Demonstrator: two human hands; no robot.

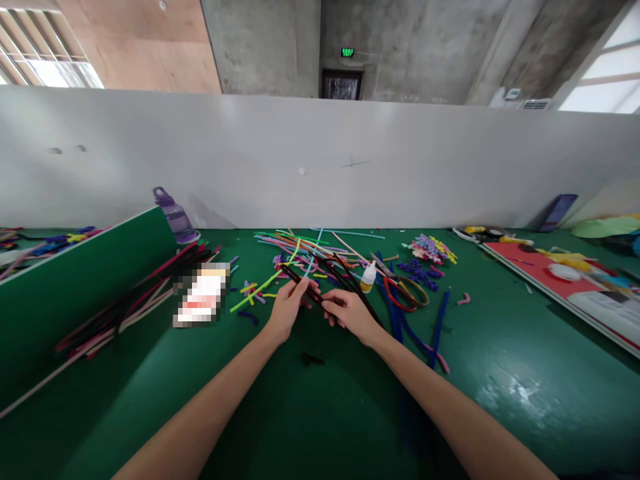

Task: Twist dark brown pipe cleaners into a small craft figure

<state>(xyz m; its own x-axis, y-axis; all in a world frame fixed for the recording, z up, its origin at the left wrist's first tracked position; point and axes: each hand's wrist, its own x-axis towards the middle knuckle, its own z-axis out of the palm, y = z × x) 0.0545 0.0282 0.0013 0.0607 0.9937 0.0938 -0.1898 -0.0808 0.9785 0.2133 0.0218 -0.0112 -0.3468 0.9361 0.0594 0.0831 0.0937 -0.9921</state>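
Note:
Dark brown pipe cleaners (314, 295) run between my two hands above the middle of the green table (345, 413). My left hand (289, 307) is closed on their upper left part, thumb on top. Lower down, the fingers of my right hand (347, 312) pinch the same pipe cleaners. More dark pipe cleaners (353, 280) extend behind my right hand. A short dark piece (313, 359) lies on the table below the hands. Just beyond the right hand stand a small white glue bottle (369, 277) and red-handled scissors (400, 293).
Loose coloured pipe cleaners (280, 241) spread behind the hands. Blue pipe cleaners (439, 327) and a pastel cluster (431, 248) lie to the right. A leaning green board (90, 280), a purple bottle (176, 220) and a blurred-out item (203, 293) are at left. A white partition (250, 160) closes the back.

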